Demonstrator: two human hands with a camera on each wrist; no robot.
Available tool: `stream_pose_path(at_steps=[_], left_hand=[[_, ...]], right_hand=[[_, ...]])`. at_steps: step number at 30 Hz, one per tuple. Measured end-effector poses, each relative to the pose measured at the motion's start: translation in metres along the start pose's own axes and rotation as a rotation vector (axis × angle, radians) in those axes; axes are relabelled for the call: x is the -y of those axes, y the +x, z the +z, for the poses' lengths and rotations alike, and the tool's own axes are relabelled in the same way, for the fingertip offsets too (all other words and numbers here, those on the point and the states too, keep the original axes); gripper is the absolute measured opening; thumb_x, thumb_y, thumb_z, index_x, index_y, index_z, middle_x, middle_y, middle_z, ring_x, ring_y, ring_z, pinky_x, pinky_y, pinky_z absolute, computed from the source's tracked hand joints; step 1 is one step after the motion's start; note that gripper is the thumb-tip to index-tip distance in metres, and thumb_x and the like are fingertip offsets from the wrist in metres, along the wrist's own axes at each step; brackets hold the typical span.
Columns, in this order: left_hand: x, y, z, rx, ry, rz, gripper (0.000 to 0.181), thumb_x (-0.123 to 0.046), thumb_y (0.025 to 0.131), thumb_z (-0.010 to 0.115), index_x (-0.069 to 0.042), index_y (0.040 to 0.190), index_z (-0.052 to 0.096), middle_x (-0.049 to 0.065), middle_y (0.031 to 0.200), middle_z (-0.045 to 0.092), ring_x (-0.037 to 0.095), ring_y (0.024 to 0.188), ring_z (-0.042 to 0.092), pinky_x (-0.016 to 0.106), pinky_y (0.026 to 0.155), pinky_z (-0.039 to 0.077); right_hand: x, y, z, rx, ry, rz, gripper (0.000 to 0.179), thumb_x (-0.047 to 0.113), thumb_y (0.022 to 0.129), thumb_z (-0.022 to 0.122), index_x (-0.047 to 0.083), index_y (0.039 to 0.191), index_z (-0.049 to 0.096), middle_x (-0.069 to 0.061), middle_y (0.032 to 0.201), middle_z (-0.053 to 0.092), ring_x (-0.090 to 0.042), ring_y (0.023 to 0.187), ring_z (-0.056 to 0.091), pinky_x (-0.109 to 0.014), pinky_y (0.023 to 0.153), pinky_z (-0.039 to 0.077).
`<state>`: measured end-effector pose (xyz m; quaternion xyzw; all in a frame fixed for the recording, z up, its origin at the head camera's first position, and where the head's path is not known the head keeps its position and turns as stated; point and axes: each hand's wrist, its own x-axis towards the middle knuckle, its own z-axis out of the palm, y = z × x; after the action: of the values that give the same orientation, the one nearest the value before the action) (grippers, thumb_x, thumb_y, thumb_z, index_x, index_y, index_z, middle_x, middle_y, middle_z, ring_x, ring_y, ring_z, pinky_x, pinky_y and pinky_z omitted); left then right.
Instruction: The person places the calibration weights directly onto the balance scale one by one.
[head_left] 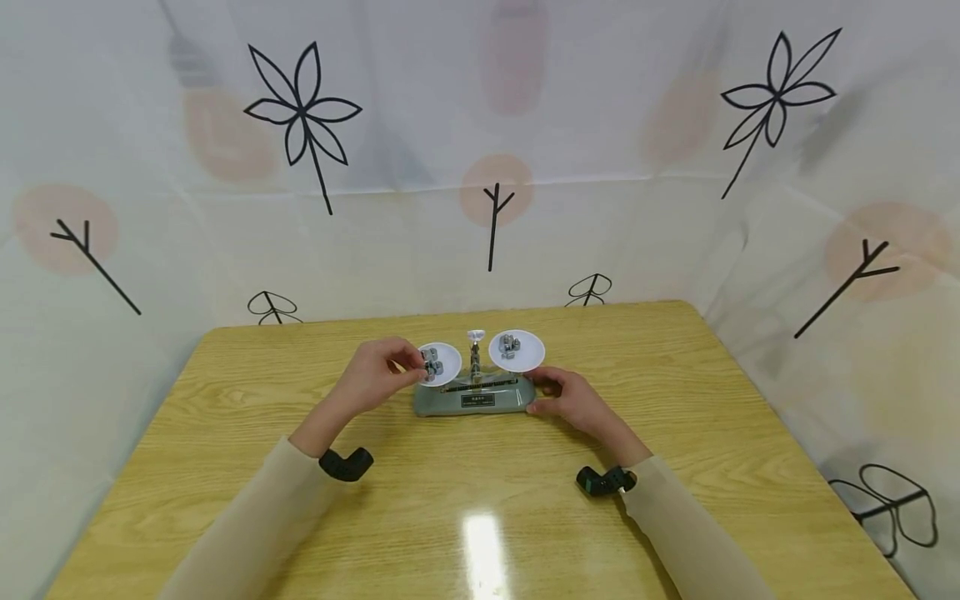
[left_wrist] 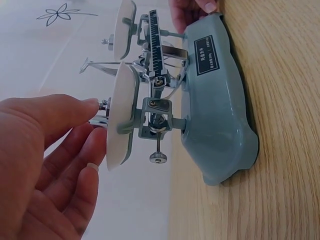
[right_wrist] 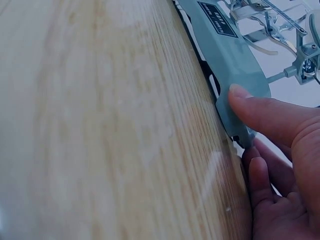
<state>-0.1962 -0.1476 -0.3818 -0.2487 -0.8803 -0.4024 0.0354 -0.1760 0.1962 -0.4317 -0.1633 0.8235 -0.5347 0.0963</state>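
A balance scale with a grey-green base (head_left: pixel 435 405) stands on the table, its dark label facing me. Small shiny metal pieces (head_left: pixel 432 365) sit clustered on the white left pan (head_left: pixel 452 360). My left hand (head_left: pixel 378 373) reaches over this pan's outer edge and pinches one metal piece (left_wrist: pixel 102 105) between thumb and fingers; the fingertips partly hide it. Several similar metal pieces (head_left: pixel 510 345) lie on the right pan (head_left: pixel 532 352). With my right hand (head_left: pixel 576 404) I grip the right end of the base, thumb (right_wrist: pixel 250 100) on its front side, other fingers around the end.
The wood-grain table (head_left: pixel 420 492) extends around the scale, with a bright light reflection near its front. Behind it hangs a pale cloth (head_left: pixel 405 258) printed with leaves and twigs. A knurled adjusting screw (left_wrist: pixel 158 158) projects at the scale's left end.
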Motion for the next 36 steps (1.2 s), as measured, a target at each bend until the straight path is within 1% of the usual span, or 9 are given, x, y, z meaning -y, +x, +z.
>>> stream_pose_path(at_steps=[6,11,14,19,24,27,30,33,36], left_hand=[[-0.002,-0.004,-0.003,-0.010,-0.027,-0.005,0.008,-0.013,0.088,0.078,-0.014,0.093,0.072,-0.005,0.089,0.069,0.013,0.083,0.064,0.034,0.070,0.052],[-0.002,-0.008,-0.002,-0.016,-0.069,-0.023,0.006,-0.014,0.089,0.077,-0.016,0.093,0.072,-0.006,0.090,0.069,0.013,0.084,0.064,0.033,0.069,0.053],[0.000,-0.012,0.000,-0.023,-0.105,-0.026,0.005,-0.014,0.091,0.075,-0.017,0.094,0.072,-0.006,0.091,0.069,0.013,0.085,0.065,0.033,0.070,0.053],[0.002,-0.020,0.005,-0.050,-0.141,-0.010,0.005,-0.017,0.093,0.073,-0.015,0.098,0.073,-0.005,0.096,0.069,0.014,0.089,0.065,0.033,0.071,0.053],[0.002,-0.029,0.007,-0.070,-0.160,0.019,0.009,-0.015,0.094,0.072,-0.012,0.102,0.073,-0.004,0.099,0.069,0.015,0.091,0.063,0.036,0.075,0.053],[0.002,-0.033,0.008,-0.070,-0.149,0.026,0.008,-0.013,0.094,0.072,-0.012,0.102,0.073,-0.005,0.099,0.069,0.015,0.090,0.062,0.037,0.075,0.053],[0.001,-0.036,0.007,-0.069,-0.122,0.026,0.008,-0.011,0.093,0.072,-0.015,0.100,0.073,-0.007,0.098,0.068,0.014,0.089,0.061,0.037,0.074,0.052],[0.000,-0.040,0.007,-0.061,-0.082,0.029,0.008,-0.013,0.094,0.071,-0.018,0.100,0.073,-0.009,0.098,0.068,0.013,0.089,0.060,0.037,0.074,0.052],[0.003,-0.045,0.007,-0.055,-0.038,0.048,0.008,-0.012,0.094,0.071,-0.017,0.100,0.073,-0.009,0.098,0.068,0.012,0.088,0.061,0.039,0.073,0.053]], right_hand=[[-0.002,0.003,0.000,0.003,-0.012,-0.004,0.054,-0.001,0.087,0.075,-0.011,0.135,0.053,-0.026,0.135,0.055,-0.041,0.122,0.052,-0.055,0.103,0.041],[-0.026,0.011,0.002,-0.022,-0.030,-0.010,0.056,0.001,0.086,0.077,-0.009,0.135,0.054,-0.024,0.136,0.056,-0.040,0.123,0.052,-0.055,0.103,0.041],[-0.039,0.015,0.002,-0.036,-0.044,-0.005,0.057,0.005,0.084,0.080,-0.004,0.135,0.057,-0.020,0.135,0.058,-0.036,0.123,0.053,-0.052,0.103,0.043],[-0.036,0.013,0.000,-0.027,-0.090,-0.018,0.055,0.010,0.082,0.083,0.001,0.131,0.061,-0.014,0.131,0.061,-0.030,0.120,0.056,-0.048,0.100,0.046],[-0.028,0.006,-0.004,-0.033,-0.224,-0.057,0.053,0.012,0.082,0.083,0.004,0.130,0.063,-0.012,0.127,0.063,-0.031,0.117,0.058,-0.050,0.098,0.047],[-0.025,0.000,-0.008,-0.035,-0.295,-0.061,0.053,0.013,0.085,0.080,0.003,0.133,0.061,-0.013,0.128,0.063,-0.032,0.118,0.058,-0.050,0.097,0.048],[-0.023,-0.007,-0.012,-0.043,-0.328,-0.063,0.053,0.012,0.087,0.078,0.002,0.135,0.059,-0.015,0.130,0.062,-0.035,0.118,0.057,-0.050,0.095,0.050],[-0.022,-0.015,-0.018,-0.061,-0.372,-0.071,0.053,0.011,0.089,0.077,0.002,0.137,0.058,-0.017,0.134,0.059,-0.037,0.119,0.057,-0.050,0.095,0.050],[-0.021,-0.023,-0.024,-0.085,-0.414,-0.082,0.052,0.011,0.090,0.075,0.001,0.138,0.056,-0.017,0.137,0.056,-0.038,0.120,0.056,-0.051,0.095,0.050]])
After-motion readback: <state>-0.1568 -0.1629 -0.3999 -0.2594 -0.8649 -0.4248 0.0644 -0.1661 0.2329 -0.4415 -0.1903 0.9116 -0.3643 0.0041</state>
